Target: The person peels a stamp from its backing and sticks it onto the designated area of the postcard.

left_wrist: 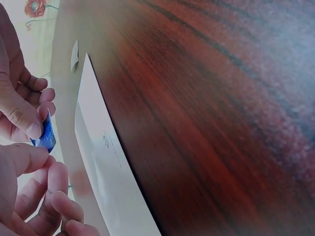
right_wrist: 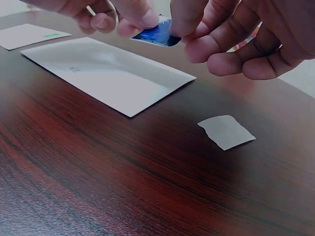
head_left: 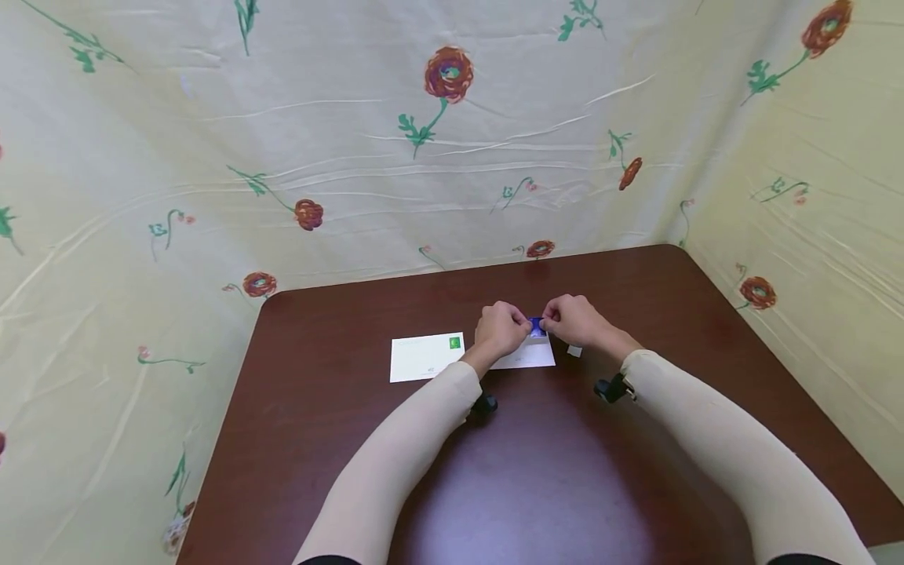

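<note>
A small blue stamp point(head_left: 537, 328) is stretched between my two hands. My left hand point(head_left: 501, 328) pinches one edge with thumb and forefinger, and my right hand point(head_left: 574, 318) pinches the opposite edge. In the right wrist view the stamp point(right_wrist: 158, 35) hangs tilted above the table, apart from the surface. Below and in front of the hands lies a white envelope point(right_wrist: 108, 73), flat, with small faint print. Its far part is hidden by the hands in the head view.
Left of that envelope lies another white envelope point(head_left: 422, 359) bearing a green stamp point(head_left: 454, 343) in its upper right corner. A small white paper piece point(right_wrist: 226, 132) rests on the brown table point(head_left: 318, 439) to the right. Floral cloth point(head_left: 353, 157) hangs behind the table.
</note>
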{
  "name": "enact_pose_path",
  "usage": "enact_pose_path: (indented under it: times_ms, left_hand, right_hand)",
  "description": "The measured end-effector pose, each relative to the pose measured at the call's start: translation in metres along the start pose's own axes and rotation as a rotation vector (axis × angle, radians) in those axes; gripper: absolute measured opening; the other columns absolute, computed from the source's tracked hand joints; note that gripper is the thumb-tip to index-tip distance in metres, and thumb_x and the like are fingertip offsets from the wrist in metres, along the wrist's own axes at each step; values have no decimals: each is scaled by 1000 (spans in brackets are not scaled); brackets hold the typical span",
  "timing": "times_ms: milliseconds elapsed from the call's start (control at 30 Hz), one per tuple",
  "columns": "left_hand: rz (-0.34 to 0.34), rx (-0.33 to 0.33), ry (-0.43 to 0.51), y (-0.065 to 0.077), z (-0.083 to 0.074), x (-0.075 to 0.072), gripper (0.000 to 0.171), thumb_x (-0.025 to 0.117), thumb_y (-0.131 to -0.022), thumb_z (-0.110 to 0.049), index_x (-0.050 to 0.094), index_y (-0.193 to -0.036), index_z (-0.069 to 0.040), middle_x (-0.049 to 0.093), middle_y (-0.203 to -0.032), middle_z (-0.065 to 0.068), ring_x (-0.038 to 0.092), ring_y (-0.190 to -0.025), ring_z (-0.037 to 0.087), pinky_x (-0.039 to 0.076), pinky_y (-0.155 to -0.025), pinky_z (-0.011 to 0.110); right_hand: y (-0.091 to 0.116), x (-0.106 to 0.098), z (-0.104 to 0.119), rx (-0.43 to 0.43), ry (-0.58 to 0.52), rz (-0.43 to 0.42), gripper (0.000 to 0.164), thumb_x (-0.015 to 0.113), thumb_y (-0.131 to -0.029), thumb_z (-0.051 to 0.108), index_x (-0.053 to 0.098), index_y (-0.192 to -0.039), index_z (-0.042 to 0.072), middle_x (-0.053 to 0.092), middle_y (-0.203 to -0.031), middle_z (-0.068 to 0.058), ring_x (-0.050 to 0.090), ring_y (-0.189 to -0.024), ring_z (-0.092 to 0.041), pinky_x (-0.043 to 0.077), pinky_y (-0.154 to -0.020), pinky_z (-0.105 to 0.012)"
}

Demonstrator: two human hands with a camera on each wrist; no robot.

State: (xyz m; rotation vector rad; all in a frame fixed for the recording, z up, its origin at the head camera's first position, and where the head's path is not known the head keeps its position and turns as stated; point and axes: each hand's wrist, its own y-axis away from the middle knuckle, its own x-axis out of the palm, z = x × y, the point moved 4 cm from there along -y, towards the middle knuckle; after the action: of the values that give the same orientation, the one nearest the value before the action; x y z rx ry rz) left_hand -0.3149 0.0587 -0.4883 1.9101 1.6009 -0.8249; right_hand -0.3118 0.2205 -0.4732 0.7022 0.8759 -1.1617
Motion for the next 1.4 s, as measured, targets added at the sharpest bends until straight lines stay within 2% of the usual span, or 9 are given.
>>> enact_pose_path:
  times_ms: [400,600,833,1067,1400]
  left_hand:
    - [-4,-48,-121,-6,3,6,18,73,-87,-34,74,-70,-26,69,-79,-6,62,-70,14,48,-57,32]
    - [-2,-67,-134,-6,6,10,19,74,-87,-34,74,-71,-25,69,-78,-6,61,-68,14,48,-58,31]
    - [-15,-80,-149,-8,5,13,19,74,-88,-34,74,-71,-25,70,-79,-5,61,-71,14,48,-61,32]
    - [-43,-66,-170,-10,5,16,18,73,-87,-32,74,-71,-24,71,-78,-5,61,-71,13,47,-57,31]
    - [-43,-37,-195,-12,3,21,22,71,-86,-29,71,-65,-25,67,-70,-7,60,-67,13,47,-56,32]
  right_hand:
    - [-10,12,-8,19,32,40,16,69,-94,24,71,-85,11,62,-72,-3,55,-64,-19,44,-56,-28]
    - [-12,16,-11,40,22,56,16,69,-94,24,71,-86,11,62,-73,-4,55,-64,-19,45,-55,-28]
    - [-14,16,-14,22,41,46,16,68,-94,22,71,-84,11,62,-72,-3,55,-63,-18,44,-54,-27]
    - [-13,16,-14,32,29,42,16,69,-94,22,71,-84,10,62,-71,-3,55,-63,-18,44,-54,-27]
    - [-13,16,-16,31,60,21,17,70,-93,23,70,-80,11,62,-71,-2,55,-64,-18,44,-57,-27]
